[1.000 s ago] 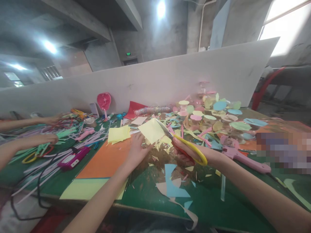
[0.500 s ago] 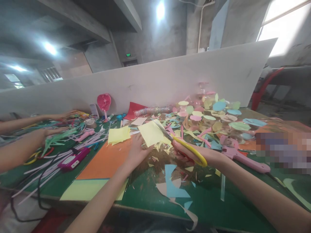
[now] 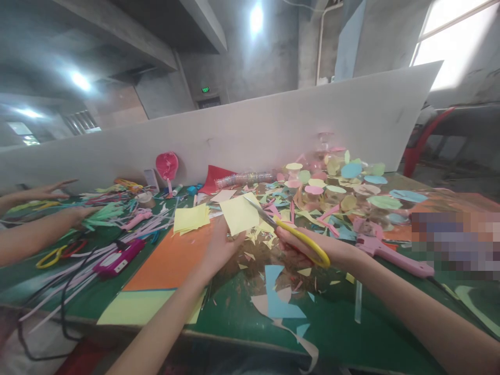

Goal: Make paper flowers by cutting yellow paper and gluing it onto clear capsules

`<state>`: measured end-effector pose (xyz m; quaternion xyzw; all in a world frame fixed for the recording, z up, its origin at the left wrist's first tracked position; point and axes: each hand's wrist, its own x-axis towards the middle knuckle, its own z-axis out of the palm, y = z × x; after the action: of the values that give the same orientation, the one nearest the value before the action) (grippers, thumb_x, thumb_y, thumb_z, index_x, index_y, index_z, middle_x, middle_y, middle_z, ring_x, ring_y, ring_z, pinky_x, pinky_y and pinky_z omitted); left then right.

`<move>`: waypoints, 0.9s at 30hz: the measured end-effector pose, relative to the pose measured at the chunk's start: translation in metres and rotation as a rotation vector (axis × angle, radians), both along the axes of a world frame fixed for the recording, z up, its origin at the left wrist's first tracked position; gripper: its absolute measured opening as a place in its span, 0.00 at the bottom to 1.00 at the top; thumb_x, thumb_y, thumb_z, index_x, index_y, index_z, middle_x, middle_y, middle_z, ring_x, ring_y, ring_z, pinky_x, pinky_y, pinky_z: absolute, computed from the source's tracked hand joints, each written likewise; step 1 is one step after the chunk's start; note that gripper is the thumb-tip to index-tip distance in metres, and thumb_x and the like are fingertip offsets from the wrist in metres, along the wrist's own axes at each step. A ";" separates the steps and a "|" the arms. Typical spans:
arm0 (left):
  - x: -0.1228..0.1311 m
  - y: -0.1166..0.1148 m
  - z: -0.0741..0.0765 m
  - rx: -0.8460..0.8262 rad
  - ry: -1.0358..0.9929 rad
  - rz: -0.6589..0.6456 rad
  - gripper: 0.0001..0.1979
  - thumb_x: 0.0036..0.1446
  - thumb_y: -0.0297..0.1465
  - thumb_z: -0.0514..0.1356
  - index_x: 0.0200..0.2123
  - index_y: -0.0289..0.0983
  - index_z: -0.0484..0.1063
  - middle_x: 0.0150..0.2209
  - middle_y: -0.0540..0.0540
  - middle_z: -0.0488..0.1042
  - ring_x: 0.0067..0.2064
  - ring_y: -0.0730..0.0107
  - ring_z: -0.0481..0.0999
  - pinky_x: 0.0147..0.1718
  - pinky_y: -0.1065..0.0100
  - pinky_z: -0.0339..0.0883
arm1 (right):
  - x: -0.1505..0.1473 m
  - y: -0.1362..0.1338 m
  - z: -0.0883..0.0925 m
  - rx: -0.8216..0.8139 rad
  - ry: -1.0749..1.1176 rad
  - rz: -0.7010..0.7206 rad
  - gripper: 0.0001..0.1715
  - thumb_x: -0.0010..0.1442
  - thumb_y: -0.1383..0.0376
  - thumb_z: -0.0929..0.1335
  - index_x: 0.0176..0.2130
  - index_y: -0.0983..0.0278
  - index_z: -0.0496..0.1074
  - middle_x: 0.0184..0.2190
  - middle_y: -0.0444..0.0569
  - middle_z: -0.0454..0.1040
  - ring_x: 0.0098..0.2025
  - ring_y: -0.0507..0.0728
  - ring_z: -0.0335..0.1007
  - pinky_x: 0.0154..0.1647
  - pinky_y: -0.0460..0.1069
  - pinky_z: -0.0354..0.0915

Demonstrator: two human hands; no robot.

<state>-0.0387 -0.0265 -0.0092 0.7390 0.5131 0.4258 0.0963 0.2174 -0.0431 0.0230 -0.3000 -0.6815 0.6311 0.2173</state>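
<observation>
My left hand [image 3: 222,242] is closed on a pale yellow sheet of paper [image 3: 236,216], pinching it by its lower left side. Yellow-handled scissors [image 3: 307,242] are gripped in my right hand [image 3: 292,245], their blades pointing up and left across the paper's right edge. Whether the blades are parted is hard to make out. Left of my left hand lies a small stack of yellow paper squares [image 3: 190,219], on top of an orange sheet [image 3: 164,260]. Yellow paper scraps [image 3: 269,237] are scattered below and behind the held sheet.
Blue paper offcuts [image 3: 279,297] lie in front. A pink glue gun [image 3: 390,255] rests at right, near cups topped with paper discs [image 3: 351,170]. At left are a co-worker's arms [image 3: 39,234], a magenta device [image 3: 119,258] and more scissors [image 3: 52,257]. A white board [image 3: 250,135] stands behind.
The paper and scissor blades have shifted slightly left, with the paper tilting a little. At left, the co-worker's hands have drawn back to the left, one rising off the strips.
</observation>
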 end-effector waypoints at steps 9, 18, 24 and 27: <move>0.001 -0.001 0.001 -0.050 0.017 -0.020 0.21 0.57 0.39 0.58 0.53 0.40 0.69 0.56 0.41 0.71 0.59 0.53 0.68 0.53 0.55 0.66 | 0.002 0.001 0.000 0.039 -0.039 0.013 0.30 0.63 0.39 0.59 0.27 0.61 0.57 0.19 0.36 0.53 0.19 0.46 0.44 0.18 0.44 0.46; -0.005 0.001 -0.005 -0.170 0.067 0.075 0.19 0.57 0.43 0.54 0.41 0.36 0.74 0.41 0.39 0.80 0.48 0.51 0.76 0.49 0.53 0.68 | 0.003 0.000 0.004 0.028 -0.029 0.022 0.30 0.63 0.40 0.61 0.27 0.61 0.57 0.19 0.36 0.52 0.18 0.46 0.42 0.18 0.44 0.45; -0.005 -0.003 -0.004 -0.212 0.073 0.059 0.19 0.56 0.41 0.54 0.44 0.36 0.74 0.44 0.40 0.79 0.46 0.53 0.78 0.44 0.58 0.71 | 0.004 -0.001 0.009 0.025 -0.053 0.016 0.30 0.60 0.39 0.63 0.27 0.61 0.56 0.21 0.37 0.52 0.20 0.47 0.42 0.19 0.45 0.44; -0.004 -0.002 -0.004 -0.133 0.095 0.058 0.19 0.57 0.40 0.53 0.45 0.38 0.75 0.43 0.42 0.80 0.46 0.54 0.78 0.44 0.59 0.71 | 0.006 -0.001 0.010 0.100 -0.094 0.035 0.31 0.64 0.40 0.59 0.25 0.61 0.57 0.19 0.37 0.53 0.19 0.47 0.43 0.19 0.45 0.47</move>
<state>-0.0427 -0.0287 -0.0136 0.7353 0.5653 0.3578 0.1082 0.2236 -0.0443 0.0329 -0.3061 -0.7268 0.5852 0.1884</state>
